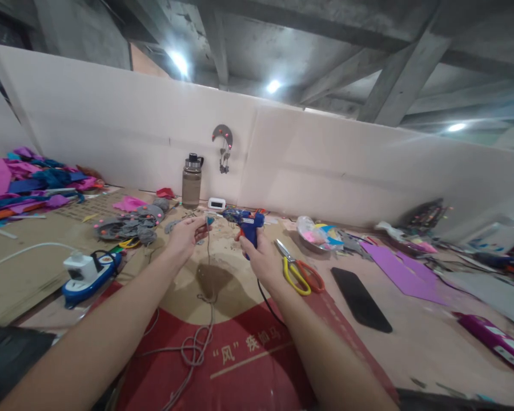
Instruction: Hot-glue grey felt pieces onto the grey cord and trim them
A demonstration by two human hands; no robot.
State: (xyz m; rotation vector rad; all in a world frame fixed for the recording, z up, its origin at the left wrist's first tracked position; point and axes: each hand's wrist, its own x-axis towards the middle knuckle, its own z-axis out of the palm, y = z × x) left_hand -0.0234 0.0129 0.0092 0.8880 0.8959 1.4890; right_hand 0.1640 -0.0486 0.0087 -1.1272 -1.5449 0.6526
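Note:
My right hand (pixel 260 254) is wrapped round the handle of a blue hot glue gun (pixel 251 224), whose nozzle points left. Its black cord (pixel 267 299) runs down past my wrist. Just left of the nozzle, my left hand (pixel 187 235) pinches a small teal piece (pixel 209 220), too small to name. From that pinch a thin grey cord (pixel 209 257) hangs down and lies in loose loops on the red printed cardboard below. A small gap shows between the nozzle and the teal piece.
Scissors (pixel 297 271) and a black phone (pixel 361 299) lie to the right. A blue power strip (pixel 93 279) and grey felt pieces (pixel 131 225) are on the left. A water bottle (pixel 191 181) stands near the white partition (pixel 124 125). Purple sheets (pixel 400 268) lie farther right.

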